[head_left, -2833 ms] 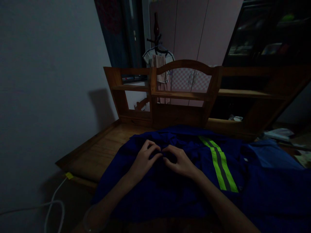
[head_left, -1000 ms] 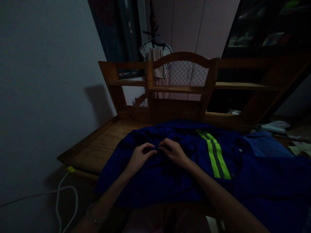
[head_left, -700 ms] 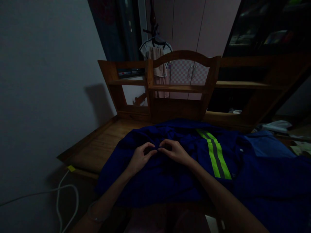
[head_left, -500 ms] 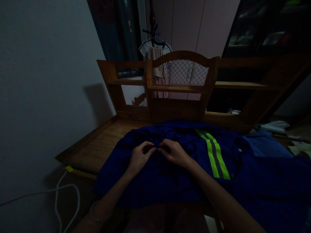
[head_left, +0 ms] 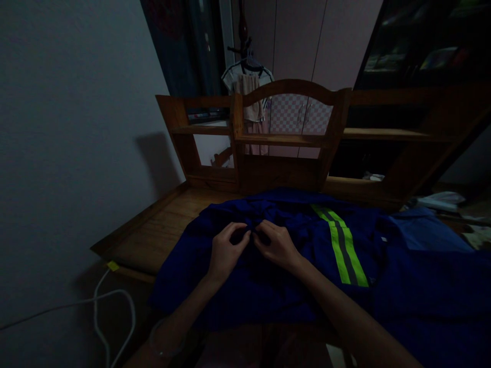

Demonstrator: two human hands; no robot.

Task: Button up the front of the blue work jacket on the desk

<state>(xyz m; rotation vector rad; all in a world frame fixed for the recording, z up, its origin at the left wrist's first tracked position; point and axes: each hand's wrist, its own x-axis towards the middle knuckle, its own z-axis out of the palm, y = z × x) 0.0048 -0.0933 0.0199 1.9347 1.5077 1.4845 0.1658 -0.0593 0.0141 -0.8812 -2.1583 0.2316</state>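
A dark blue garment (head_left: 230,301) lies spread and rumpled over the wooden desk. Across its right part runs a yellow-green and grey reflective strip (head_left: 347,250). Near the garment's middle, my left hand (head_left: 227,251) pinches the blue fabric between thumb and fingers, with a bracelet on its wrist. Close beside it, my right hand (head_left: 276,245) also pinches the fabric, its fingertips almost meeting those of the left. Whatever small part of the cloth sits between the fingertips is too dark to make out.
A wooden desk (head_left: 164,225) with a shelf rack (head_left: 284,139) stands ahead. To the left are a pale wall (head_left: 76,128) and a white cable (head_left: 130,306). Lighter blue cloth (head_left: 429,230) lies at right. Beyond the rack, a shirt (head_left: 230,76) hangs before pink wardrobe doors (head_left: 299,46).
The view has shifted slightly. Both hands keep their pinch on the fabric, and the left hand has turned a little more upright, its fingertips slightly raised.
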